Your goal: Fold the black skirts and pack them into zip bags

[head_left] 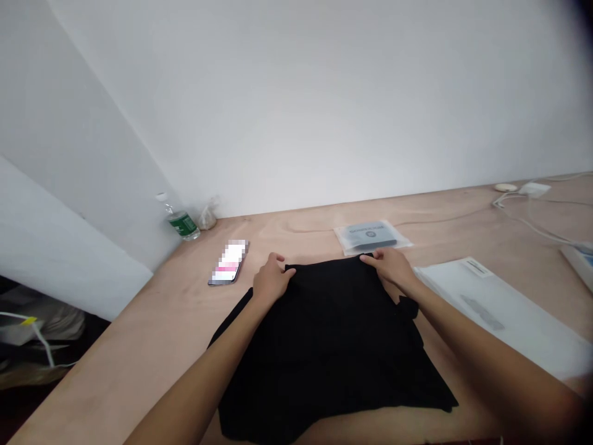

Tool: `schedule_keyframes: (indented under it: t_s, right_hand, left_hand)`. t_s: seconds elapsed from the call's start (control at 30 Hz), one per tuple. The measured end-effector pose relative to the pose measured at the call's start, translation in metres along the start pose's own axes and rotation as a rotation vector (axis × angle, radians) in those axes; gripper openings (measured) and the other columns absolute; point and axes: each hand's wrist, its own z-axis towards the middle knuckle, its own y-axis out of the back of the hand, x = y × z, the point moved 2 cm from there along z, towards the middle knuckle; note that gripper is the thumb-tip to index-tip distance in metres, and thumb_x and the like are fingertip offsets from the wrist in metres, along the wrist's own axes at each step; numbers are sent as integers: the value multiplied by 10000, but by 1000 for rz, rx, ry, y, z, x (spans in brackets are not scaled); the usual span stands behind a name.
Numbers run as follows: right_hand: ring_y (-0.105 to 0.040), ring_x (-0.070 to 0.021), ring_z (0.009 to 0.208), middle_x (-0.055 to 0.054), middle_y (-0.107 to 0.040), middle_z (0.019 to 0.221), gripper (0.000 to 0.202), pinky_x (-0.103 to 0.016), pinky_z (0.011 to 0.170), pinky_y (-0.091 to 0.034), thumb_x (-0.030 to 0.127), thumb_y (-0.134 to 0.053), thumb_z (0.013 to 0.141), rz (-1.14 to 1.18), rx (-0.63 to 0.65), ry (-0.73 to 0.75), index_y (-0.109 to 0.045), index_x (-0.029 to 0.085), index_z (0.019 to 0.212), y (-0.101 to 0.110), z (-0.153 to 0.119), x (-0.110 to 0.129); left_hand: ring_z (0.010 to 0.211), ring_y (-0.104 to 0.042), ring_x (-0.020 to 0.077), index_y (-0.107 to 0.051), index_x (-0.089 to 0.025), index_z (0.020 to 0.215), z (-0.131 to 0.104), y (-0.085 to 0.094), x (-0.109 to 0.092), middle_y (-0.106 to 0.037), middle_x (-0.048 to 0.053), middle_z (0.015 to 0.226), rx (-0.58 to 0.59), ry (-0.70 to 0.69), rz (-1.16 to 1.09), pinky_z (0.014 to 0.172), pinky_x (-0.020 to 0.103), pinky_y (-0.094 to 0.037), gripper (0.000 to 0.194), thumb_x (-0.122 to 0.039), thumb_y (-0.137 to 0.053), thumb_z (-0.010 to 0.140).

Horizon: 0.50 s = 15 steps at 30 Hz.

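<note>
A black cloth garment (324, 346) lies spread on the wooden table (115, 346), its upper edge nearly straight between my hands. My left hand (272, 278) pinches the upper left corner of the cloth between thumb and fingers. At the upper right corner, my right hand (389, 264) grips the edge the same way. A small strip of black fabric sticks out to the right, beside my right forearm. Part of the cloth's left side is hidden under my left forearm.
A phone (229, 262) lies left of the cloth. Behind it stand a bottle (182, 222) and a small bag (207, 217). A packet (370, 237) lies behind my right hand, a clear plastic bag (504, 315) to the right. White cables (523, 219) run at the back right.
</note>
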Motion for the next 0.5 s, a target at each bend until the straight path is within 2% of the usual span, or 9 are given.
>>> schedule_keyframes:
  t_s: [0.1, 0.23, 0.33, 0.43, 0.5]
  right_hand:
    - [-529, -176, 594, -12, -566, 562, 317, -263, 533, -310, 496, -565, 703, -13, -5, 7, -515, 211, 573, 4, -2, 1]
    - [-578, -185, 698, -24, -647, 739, 283, -272, 606, -383, 494, -545, 732, 16, 26, 45, -601, 221, 784, 24, -25, 0]
    - [-574, -162, 642, -13, -659, 818, 317, -268, 575, -402, 529, -567, 709, 53, 218, 81, -629, 246, 838, 41, -53, -6]
    - [-585, -180, 710, -21, -654, 880, 363, -288, 629, -423, 525, -627, 653, 61, 401, 91, -648, 251, 890, 48, -74, -14]
    - [-586, -198, 788, -29, -645, 876, 378, -302, 702, -424, 460, -686, 601, 68, 430, 92, -654, 235, 903, 48, -79, -16]
  left_hand:
    - [688, -633, 200, -498, -220, 1016, -2, 4, -5, -661, 22, 786, -14, -41, 42, 641, 281, -393, 348, -390, -598, 730]
    - [810, -621, 212, -578, -235, 973, -23, 28, -5, -670, 29, 880, -5, -144, 65, 681, 281, -394, 278, -410, -558, 757]
    - [820, -616, 219, -662, -267, 811, -48, 49, 6, -689, 3, 859, 106, -226, 80, 681, 282, -398, 161, -377, -565, 745]
    - [844, -612, 240, -691, -272, 839, -64, 57, 17, -696, 11, 901, 238, -231, 114, 686, 297, -411, 182, -348, -594, 704]
    - [842, -610, 237, -692, -252, 870, -66, 58, 19, -690, 23, 925, 279, -207, 127, 691, 300, -422, 220, -331, -604, 685]
